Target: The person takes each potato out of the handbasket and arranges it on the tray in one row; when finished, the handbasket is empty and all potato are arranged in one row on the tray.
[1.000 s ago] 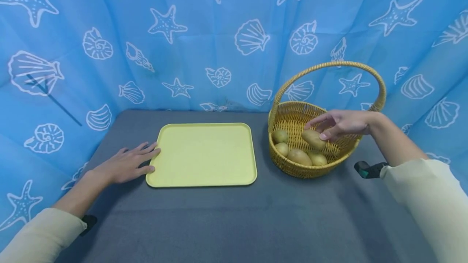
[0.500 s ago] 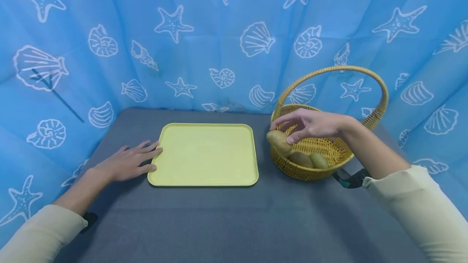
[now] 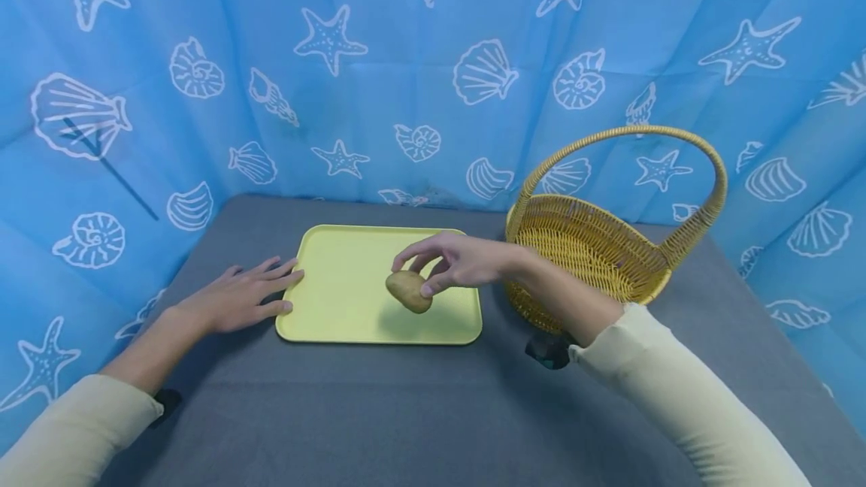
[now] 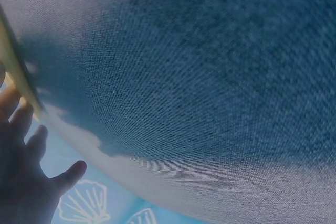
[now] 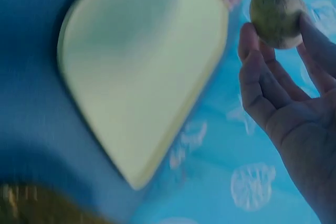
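My right hand pinches a potato between thumb and fingertips, above the right half of a pale yellow tray. The potato's shadow falls on the tray below it. In the right wrist view, the brownish potato sits at the fingertips of the right hand. My left hand lies with spread fingers at the tray's left edge, fingertips on the rim. The left wrist view shows that left hand at the lower left, beside the yellow rim.
A yellow wicker basket with a tall arched handle stands right of the tray, partly covered by my right forearm. Dark grey cloth covers the table. A blue curtain with white shells and starfish hangs close behind.
My right hand has lifted the potato out of the basket and carried it left over the tray. My left hand stays at the tray's left edge. The head view has shifted slightly.
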A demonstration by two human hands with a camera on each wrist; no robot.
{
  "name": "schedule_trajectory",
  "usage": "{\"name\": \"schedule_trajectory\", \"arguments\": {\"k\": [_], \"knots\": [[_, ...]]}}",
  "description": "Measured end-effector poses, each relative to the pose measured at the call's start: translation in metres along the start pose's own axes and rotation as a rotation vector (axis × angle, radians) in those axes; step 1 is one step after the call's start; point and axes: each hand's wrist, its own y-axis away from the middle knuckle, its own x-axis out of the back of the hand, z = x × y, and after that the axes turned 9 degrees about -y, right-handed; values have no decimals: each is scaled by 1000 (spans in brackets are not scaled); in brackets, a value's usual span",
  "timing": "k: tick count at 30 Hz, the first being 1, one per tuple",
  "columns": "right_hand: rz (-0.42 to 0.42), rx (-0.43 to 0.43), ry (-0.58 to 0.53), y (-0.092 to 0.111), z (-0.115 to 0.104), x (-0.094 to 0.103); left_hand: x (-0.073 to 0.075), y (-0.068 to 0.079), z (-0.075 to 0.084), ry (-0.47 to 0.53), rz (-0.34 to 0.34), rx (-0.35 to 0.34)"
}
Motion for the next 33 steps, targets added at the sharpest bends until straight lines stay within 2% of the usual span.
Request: {"name": "schedule_trajectory", "arguments": {"k": [7,17,26,33], "knots": [[-4,67,75,-51,11,-31,-1,-2,-1,-23,2,3],[-13,55,164,-101,12,-59,-2,-1,0,-22,11,2],[25,-6,322,-133,11,-76,-4,0,-1,-26,24,-7],[86,23,318,-141,17,-83,-3,1,0,-13,33,-11]]}}
